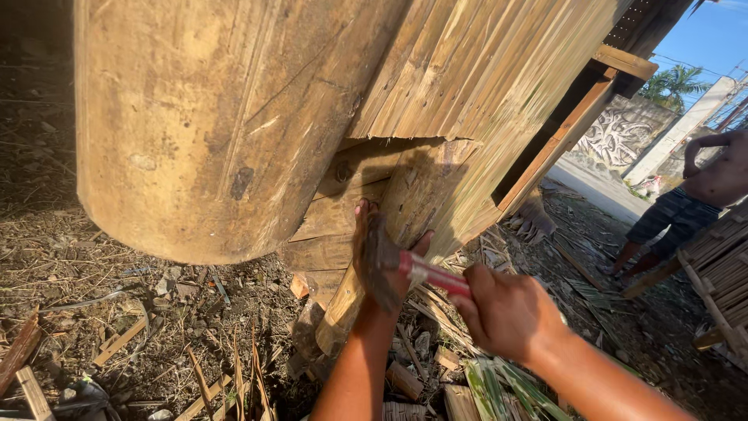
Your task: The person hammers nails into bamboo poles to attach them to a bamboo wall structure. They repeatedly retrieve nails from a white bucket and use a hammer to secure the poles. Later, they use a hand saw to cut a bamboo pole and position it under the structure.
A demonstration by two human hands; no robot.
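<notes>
My right hand [506, 312] grips the red handle of a hammer [389, 265], whose dark rusty head points toward the lower edge of a flattened bamboo wall panel [483, 86]. My left hand [374, 249] lies flat against a bamboo slat [413, 203] at the bottom of that panel, partly hidden behind the hammer head. A thick round wooden post [202, 125] fills the upper left, close to the camera. Horizontal wooden boards [335, 210] sit behind the slat.
Bamboo scraps, splinters and stones litter the dirt ground [156, 312]. Another person [693, 203] in dark shorts stands at the right beside stacked bamboo [725, 273]. A wooden beam [561, 132] runs along the panel's edge. A painted wall and palm tree stand far back.
</notes>
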